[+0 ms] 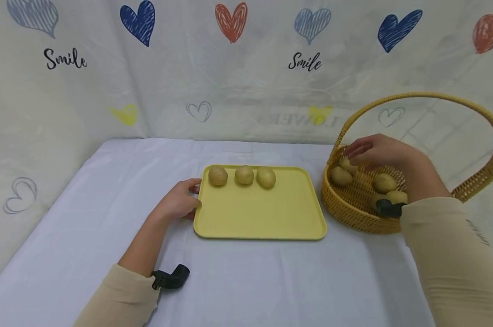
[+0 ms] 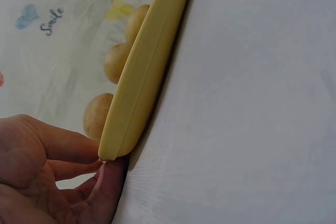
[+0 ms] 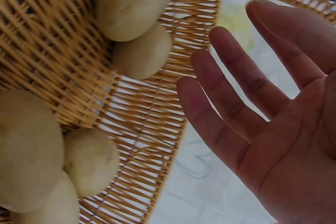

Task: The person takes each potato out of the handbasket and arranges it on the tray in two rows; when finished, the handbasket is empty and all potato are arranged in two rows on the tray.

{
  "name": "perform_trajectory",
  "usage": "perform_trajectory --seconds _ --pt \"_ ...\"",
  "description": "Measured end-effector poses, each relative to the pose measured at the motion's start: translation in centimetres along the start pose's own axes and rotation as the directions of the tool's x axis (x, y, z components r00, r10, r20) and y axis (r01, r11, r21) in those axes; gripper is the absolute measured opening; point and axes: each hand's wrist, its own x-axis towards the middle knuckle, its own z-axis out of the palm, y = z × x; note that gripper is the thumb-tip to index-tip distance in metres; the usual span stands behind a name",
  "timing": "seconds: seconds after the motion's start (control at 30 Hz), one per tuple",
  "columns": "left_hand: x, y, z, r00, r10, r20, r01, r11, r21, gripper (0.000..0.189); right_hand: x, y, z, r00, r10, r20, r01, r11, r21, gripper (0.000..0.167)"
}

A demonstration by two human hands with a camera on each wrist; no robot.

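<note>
My left hand [image 1: 179, 199] grips the left edge of a yellow tray [image 1: 258, 218]. In the left wrist view, its fingers [image 2: 76, 148] lie at the tray's rim, above and below it. Three potatoes [image 1: 244, 175] sit in a row along the tray's far side, towards the left. Over a wicker basket [image 1: 340, 211] on the right hovers my right hand [image 1: 379, 152], holding nothing. The right wrist view shows its fingers [image 3: 226, 95] spread and nearly straight, apart from the several potatoes [image 3: 134, 6] inside the basket.
A tall arched handle [image 1: 418, 95] rises over the basket, behind and around my right forearm. White cloth [image 1: 246, 281] covers the table. Behind it hangs a pale sheet [image 1: 246, 72] printed with hearts and words.
</note>
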Motion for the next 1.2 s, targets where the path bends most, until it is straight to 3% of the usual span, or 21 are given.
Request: perform_trajectory --seconds 0.37,1.0,1.2 --pt "-0.1 -0.2 0.1 1.0 -0.002 0.005 0.002 1.0 -0.009 0.08 1.3 1.2 0.9 0.996 0.046 0.073 -0.048 0.998 0.035 0.053" --pt "-0.1 -0.1 -0.1 1.0 -0.001 0.014 0.001 1.0 0.0 0.079 1.5 0.5 1.3 0.971 0.08 0.225 -0.081 0.997 -0.005 0.067" --pt "-0.2 0.1 -0.1 1.0 -0.004 0.022 0.004 1.0 0.008 0.078 1.6 0.6 1.6 0.948 0.136 0.289 -0.145 0.989 0.008 0.078"
